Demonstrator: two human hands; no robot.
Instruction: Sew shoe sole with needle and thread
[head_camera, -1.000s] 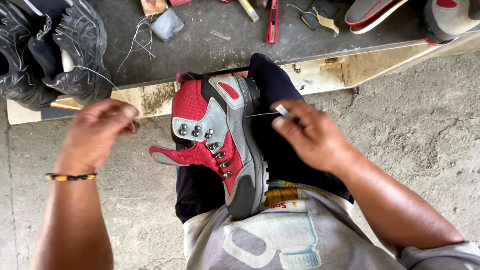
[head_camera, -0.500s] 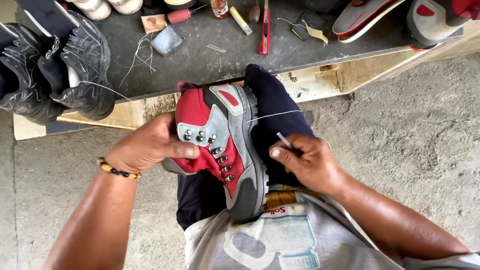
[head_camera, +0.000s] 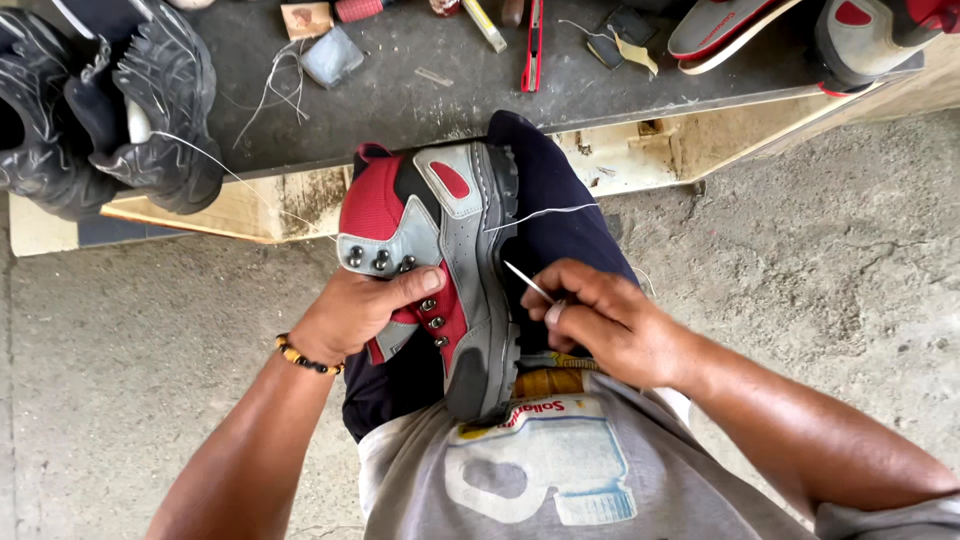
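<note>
Left hand (head_camera: 355, 310) grips boot (head_camera: 440, 250); right hand (head_camera: 600, 320) pinches needle (head_camera: 528, 282).

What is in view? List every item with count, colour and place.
boot: one, red and grey, on the lap
needle: one, metal, in the right hand
thread: one, white, from the boot's sole edge
black shoes: two, bench left
red-handled tool: one, bench top
insoles: red and grey, bench right
bench: one, dark top
left hand: grips the boot, beaded bracelet
right hand: pinches the needle
</note>
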